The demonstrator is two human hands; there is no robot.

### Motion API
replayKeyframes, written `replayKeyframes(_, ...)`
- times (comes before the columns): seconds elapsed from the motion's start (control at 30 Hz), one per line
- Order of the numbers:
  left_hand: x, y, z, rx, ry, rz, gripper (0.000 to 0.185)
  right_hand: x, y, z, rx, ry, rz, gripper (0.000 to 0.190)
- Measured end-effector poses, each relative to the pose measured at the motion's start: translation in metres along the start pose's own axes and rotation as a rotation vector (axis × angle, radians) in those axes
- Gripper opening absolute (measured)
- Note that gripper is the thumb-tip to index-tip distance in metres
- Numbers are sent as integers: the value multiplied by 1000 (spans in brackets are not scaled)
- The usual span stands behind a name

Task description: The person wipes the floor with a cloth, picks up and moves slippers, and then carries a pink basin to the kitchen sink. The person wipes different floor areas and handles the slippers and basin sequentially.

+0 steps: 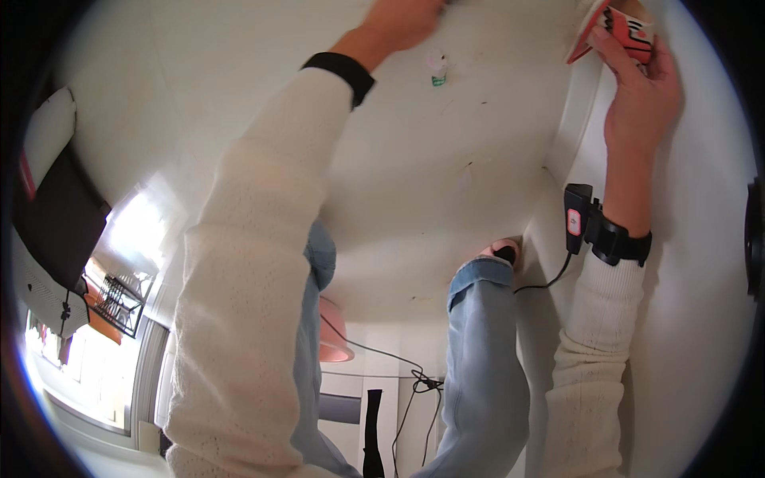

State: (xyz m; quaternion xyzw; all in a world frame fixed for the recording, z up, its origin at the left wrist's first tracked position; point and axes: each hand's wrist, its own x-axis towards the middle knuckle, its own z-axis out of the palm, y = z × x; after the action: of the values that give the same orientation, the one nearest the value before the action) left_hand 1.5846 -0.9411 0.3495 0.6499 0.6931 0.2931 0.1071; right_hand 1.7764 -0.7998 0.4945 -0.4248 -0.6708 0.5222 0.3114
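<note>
My right hand [642, 89] is at the upper right, gripping a red and white shoe [633, 36] with dark zigzag detail; the top of the shoe is cut off by the frame. At the top middle, my left hand [406, 24] has curled fingers, partly beyond the upper edge. A small dark thing shows beside its fingertips, too little of it to name. Below and right of that hand, a small whitish and green item [438, 74] lies on the pale floor. Both forearms wear cream knitted sleeves and black wrist straps.
A wall runs along the right. A black device [577, 218] with a cable is strapped at my right wrist. Behind my legs are a pink plastic container [336, 340] and tangled black cables [425, 382]. A black wire rack [122, 302] stands at the left near a bright window.
</note>
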Motion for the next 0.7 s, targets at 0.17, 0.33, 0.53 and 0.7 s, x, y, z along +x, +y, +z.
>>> replayKeyframes(0.17,-16,34,24,-32,-55,79,46,-35,-14,-9,-170,30,-8,55)
replayKeyframes(0.33,-101,89,48,-280,-322,246,54,-61,-15,-24,-89,61,36,55)
replayKeyframes(0.53,-225,197,74,-698,-717,223,47,-95,-12,-40,-94,8,80,52)
replayKeyframes(0.7,-251,239,44,-1106,-765,-446,35,-114,-12,-48,-59,17,44,54)
